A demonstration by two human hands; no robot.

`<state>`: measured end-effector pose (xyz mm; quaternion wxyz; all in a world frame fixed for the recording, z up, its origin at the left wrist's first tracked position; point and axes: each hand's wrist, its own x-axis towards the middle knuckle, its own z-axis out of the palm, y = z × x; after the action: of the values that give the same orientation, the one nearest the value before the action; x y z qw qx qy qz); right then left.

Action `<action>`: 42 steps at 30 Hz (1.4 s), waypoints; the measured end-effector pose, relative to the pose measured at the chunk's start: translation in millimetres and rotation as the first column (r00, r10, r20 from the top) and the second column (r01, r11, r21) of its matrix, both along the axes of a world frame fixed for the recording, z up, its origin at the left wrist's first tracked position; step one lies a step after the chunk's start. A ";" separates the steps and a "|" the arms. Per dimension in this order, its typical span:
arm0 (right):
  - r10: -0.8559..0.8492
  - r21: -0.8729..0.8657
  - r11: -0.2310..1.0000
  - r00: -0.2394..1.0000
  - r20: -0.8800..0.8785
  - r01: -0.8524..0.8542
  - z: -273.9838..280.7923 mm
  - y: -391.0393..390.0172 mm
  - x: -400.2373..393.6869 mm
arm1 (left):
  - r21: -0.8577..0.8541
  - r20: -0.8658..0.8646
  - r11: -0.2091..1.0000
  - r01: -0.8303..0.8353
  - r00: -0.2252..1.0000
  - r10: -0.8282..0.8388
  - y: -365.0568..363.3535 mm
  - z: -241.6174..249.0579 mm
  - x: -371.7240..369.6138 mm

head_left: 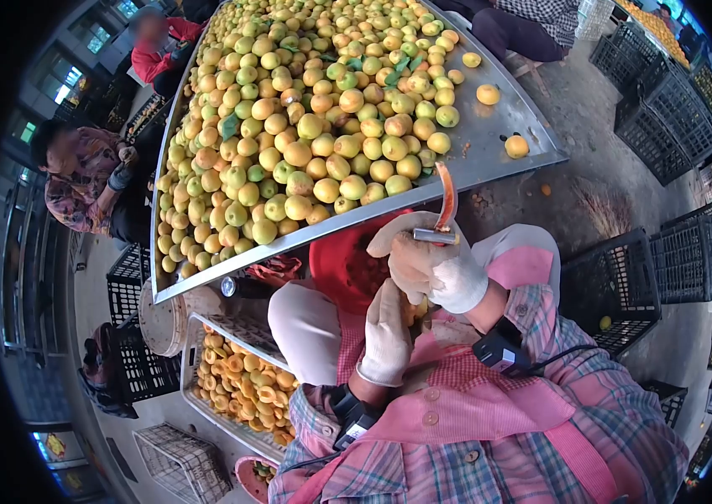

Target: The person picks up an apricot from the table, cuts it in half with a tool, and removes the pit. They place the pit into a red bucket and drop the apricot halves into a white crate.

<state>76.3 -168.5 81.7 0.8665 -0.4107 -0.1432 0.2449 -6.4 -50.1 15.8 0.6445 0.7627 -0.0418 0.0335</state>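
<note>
My right hand [440, 267], in a pale work glove, is closed round a small curved knife [446, 198], its blade pointing up and away from me. Just below and to its left, my gloved left hand [387, 332] is closed, fingers pointing up, on what looks like an apricot [414, 312]; the gloves hide most of that fruit. Both hands are close together above my lap. Under them stands a red basin [331, 267] with dark reddish contents, partly hidden. Beyond it, a metal-edged table [503, 126] bears a large heap of whole apricots [306, 126].
Left of my knee is a white crate [191, 357] of halved apricots [243, 378], beside a round lidded bucket [163, 323]. Black crates [612, 290] stand on my right. Co-workers sit at the table's left [83, 181] and far sides.
</note>
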 end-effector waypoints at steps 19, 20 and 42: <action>0.111 0.215 0.971 0.993 -0.040 -0.100 -20.5 -10.1 -12.9 | -0.220 -0.101 0.910 0.351 0.920 -0.379 10.7 10.7 -9.8; 0.116 0.215 0.971 0.993 -0.037 -0.105 -17.5 -8.8 -12.9 | -0.219 -0.099 0.912 0.347 0.922 -0.375 12.0 10.1 -8.1; -0.094 -0.564 0.825 0.992 -0.089 0.028 -69.1 33.5 3.4 | -0.661 -0.426 0.647 -0.379 0.900 0.091 34.7 -20.5 68.8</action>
<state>79.7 -135.0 12.5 0.7216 -0.6370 -0.0023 0.2713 62.4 -15.4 -4.7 0.8804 0.4330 0.1933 -0.0059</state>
